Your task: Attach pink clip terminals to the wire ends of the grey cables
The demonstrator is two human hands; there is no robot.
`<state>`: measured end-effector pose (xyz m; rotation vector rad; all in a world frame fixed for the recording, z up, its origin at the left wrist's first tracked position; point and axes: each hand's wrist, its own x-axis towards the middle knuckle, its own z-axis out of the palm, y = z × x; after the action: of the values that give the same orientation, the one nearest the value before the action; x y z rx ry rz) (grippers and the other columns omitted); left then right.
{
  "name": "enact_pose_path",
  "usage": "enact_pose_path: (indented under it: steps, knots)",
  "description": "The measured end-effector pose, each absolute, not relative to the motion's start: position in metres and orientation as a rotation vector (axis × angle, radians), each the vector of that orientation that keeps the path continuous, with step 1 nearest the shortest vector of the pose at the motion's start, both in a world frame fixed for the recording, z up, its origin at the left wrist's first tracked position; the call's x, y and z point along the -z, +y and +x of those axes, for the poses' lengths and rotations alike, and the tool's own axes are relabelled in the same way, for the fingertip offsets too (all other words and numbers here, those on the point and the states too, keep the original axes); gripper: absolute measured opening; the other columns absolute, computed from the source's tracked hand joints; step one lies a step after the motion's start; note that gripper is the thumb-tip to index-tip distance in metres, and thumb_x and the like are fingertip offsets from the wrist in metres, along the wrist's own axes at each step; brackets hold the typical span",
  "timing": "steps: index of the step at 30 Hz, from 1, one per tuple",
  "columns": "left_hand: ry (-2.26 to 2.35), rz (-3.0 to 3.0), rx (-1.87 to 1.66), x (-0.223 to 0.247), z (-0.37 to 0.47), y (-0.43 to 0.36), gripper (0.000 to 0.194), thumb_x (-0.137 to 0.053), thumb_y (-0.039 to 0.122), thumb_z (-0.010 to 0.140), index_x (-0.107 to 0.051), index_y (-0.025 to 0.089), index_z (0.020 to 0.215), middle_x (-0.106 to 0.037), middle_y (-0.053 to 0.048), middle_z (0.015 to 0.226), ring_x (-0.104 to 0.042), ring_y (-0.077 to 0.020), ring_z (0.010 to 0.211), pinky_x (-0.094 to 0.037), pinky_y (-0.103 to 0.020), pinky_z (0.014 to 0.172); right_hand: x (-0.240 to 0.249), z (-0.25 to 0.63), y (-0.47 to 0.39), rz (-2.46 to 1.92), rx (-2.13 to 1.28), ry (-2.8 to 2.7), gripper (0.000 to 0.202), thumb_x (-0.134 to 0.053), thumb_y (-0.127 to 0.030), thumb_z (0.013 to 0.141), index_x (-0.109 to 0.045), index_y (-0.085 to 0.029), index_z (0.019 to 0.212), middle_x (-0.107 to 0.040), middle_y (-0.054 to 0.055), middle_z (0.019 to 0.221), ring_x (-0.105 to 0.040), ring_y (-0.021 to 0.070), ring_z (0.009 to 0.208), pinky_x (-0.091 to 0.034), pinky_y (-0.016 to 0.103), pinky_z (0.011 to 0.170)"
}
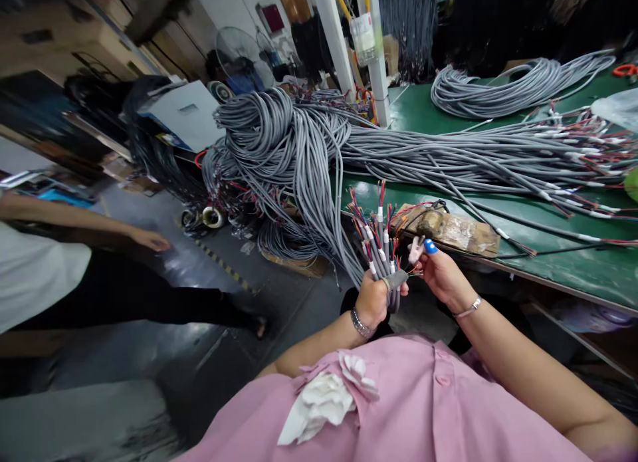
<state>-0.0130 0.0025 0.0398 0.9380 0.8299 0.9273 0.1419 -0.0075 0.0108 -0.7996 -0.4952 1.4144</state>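
While fisted, left hand [373,301] grips cable bundle [381,249].

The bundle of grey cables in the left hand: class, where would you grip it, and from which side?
Grip the bundle of grey cables on its grey jackets, just below the stripped ends, where the left hand clasps it. Come from the side: the cable ends stand upright, with red and black wires fanning out on top.

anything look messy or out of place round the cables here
Yes: the big heap of grey cables spills off the green table edge toward the floor. The left hand grips a bunch of cable ends; nothing looks damaged.
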Motion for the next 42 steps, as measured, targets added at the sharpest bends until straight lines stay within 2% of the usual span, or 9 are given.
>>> enact_pose_path:
  steps: [6,16,23,30,36,42]
  knots:
    - [0.865,0.912,-0.923,-0.041,-0.011,0.003,0.023,-0.075,0.031,0.066,-0.063,0.012,0.065,-0.061,-0.002,0.055,-0.058,-0.0138,0.049,-0.05,-0.028,0.053,-0.011,0.141,-0.008,-0.77,-1.455,-0.479,0.034,-0.065,-0.052,0.08,-0.068,-0.019,0.08,-0.059,0.0,0.065,-0.049,0.0115,0.058,-0.042,0.026,0.059]
    - [0.868,0.961,-0.931,-0.038,-0.009,0.004,0.024,-0.075,0.031,0.067,-0.063,0.011,0.063,-0.059,-0.002,0.052,-0.056,-0.0124,0.047,-0.046,-0.025,0.05,-0.017,0.135,-0.003,-0.737,-1.453,-0.241,0.03,-0.078,-0.045,0.071,-0.07,-0.02,0.083,-0.068,0.0,0.079,-0.056,0.0125,0.069,-0.045,0.026,0.064]
    - [0.917,0.933,-0.89,-0.038,-0.007,0.002,0.026,-0.077,0.033,0.062,-0.062,0.012,0.066,-0.06,-0.001,0.052,-0.058,-0.0144,0.049,-0.049,-0.027,0.053,-0.016,0.133,-0.004,-0.766,-1.442,-0.274,0.032,-0.071,-0.052,0.076,-0.069,-0.022,0.085,-0.068,0.002,0.082,-0.056,0.0147,0.067,-0.045,0.027,0.06]
    - [0.871,0.958,-0.909,-0.038,-0.016,0.0,0.024,-0.075,0.033,0.066,-0.062,0.013,0.065,-0.059,-0.001,0.052,-0.058,-0.0139,0.049,-0.048,-0.027,0.052,-0.018,0.139,-0.009,-0.7,-1.594,-0.31,0.044,-0.059,-0.064,0.079,-0.068,-0.021,0.082,-0.068,0.003,0.084,-0.057,0.013,0.066,-0.046,0.026,0.06]
    - [0.853,0.933,-0.983,-0.046,-0.02,0.0,0.022,-0.074,0.031,0.067,-0.061,0.013,0.065,-0.061,-0.001,0.054,-0.057,-0.0129,0.049,-0.047,-0.026,0.053,-0.02,0.143,-0.007,-0.74,-1.528,-0.369,0.023,-0.067,-0.043,0.082,-0.069,-0.021,0.086,-0.068,0.002,0.08,-0.058,0.0131,0.07,-0.046,0.025,0.063]
    - [0.864,0.886,-0.983,-0.046,-0.012,0.005,0.023,-0.075,0.032,0.065,-0.063,0.012,0.065,-0.06,-0.001,0.053,-0.057,-0.0124,0.049,-0.047,-0.026,0.053,-0.015,0.143,-0.006,-0.742,-1.544,-0.334,0.029,-0.065,-0.051,0.081,-0.069,-0.022,0.085,-0.069,0.002,0.084,-0.059,0.0131,0.069,-0.047,0.026,0.064]
